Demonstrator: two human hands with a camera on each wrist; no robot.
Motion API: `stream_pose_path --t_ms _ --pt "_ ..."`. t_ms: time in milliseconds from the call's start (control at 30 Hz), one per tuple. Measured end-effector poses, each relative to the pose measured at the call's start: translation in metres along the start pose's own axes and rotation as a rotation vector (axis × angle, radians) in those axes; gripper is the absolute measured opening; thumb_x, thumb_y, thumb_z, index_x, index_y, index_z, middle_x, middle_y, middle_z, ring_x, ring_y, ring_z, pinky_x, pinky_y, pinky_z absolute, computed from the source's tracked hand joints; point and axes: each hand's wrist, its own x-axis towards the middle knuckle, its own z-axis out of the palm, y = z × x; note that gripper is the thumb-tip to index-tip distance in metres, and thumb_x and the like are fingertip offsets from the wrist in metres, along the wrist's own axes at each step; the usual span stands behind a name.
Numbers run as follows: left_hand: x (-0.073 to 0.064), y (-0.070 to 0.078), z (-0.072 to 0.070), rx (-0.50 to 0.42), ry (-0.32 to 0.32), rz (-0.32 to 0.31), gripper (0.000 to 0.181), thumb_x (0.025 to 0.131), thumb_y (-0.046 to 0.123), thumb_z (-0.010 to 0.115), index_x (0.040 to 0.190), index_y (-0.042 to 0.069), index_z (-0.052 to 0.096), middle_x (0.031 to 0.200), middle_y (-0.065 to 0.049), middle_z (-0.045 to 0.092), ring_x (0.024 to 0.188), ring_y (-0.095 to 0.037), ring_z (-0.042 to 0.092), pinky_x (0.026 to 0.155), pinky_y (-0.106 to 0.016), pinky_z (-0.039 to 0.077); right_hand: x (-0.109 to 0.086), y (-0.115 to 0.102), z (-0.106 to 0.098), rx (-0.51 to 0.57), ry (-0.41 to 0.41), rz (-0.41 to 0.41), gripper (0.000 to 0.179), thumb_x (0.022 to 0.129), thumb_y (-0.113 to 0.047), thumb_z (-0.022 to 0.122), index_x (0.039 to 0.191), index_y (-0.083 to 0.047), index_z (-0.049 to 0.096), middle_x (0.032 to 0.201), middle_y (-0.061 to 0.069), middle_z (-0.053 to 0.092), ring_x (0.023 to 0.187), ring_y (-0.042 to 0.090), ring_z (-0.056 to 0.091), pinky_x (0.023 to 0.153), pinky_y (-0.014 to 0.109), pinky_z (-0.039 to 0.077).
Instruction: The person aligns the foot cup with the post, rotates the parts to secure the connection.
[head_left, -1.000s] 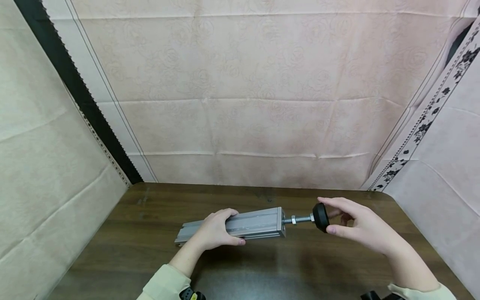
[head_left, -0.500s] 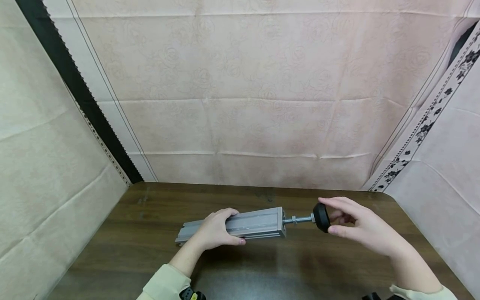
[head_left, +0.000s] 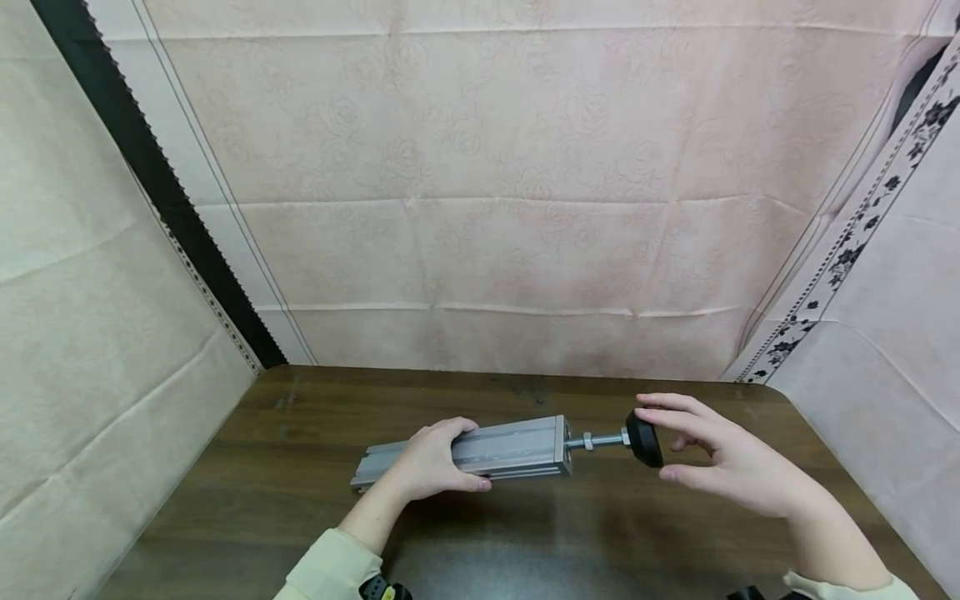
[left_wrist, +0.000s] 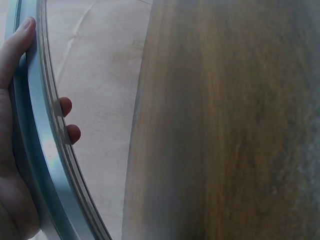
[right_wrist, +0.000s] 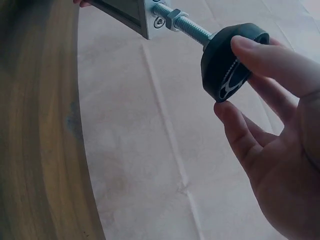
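My left hand grips a silver aluminium profile, held at a slight slant over the table. In the left wrist view its thumb lies along one face and two fingertips show past the far edge. A threaded rod with a hex nut sticks out of the profile's right end. On the rod's tip sits a round black levelling foot. My right hand holds that foot by its rim, fingers spread round it; the right wrist view shows the thumb and a fingertip at opposite edges.
A dark brown wooden table lies beneath both hands. Pale patterned cloth hangs behind the table, and more cloth closes in the left and right sides. Each wrist carries a black strapped device.
The right hand's fingers have shifted a little round the foot's rim, with the thumb slightly lower and the fingers more spread. The left hand and the profile stay put.
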Motion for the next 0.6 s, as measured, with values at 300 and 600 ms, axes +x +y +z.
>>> stream_pose_path --t_ms 300,600 --pt "-0.0022 0.0015 -0.0006 0.001 0.009 0.005 0.075 0.063 0.053 0.079 0.124 0.016 0.056 0.121 -0.001 0.058 0.103 -0.02 0.053 0.086 -0.044 0.042 0.0033 -0.003 0.0044 0.011 0.101 0.123 0.06 0.08 -0.005 0.073 0.135 -0.01 0.05 0.101 -0.005 0.061 0.078 0.01 0.059 0.065 0.023 0.045" --pt "-0.0043 0.0034 -0.0023 -0.009 0.014 0.003 0.075 0.063 0.054 0.079 0.123 0.016 0.056 0.119 0.0 0.058 0.1 -0.018 0.054 0.085 -0.043 0.043 0.0019 -0.0004 0.0024 -0.007 0.085 0.038 0.08 0.07 -0.005 0.081 0.139 -0.005 0.042 0.129 -0.004 0.049 0.107 0.005 0.051 0.08 0.018 0.042"
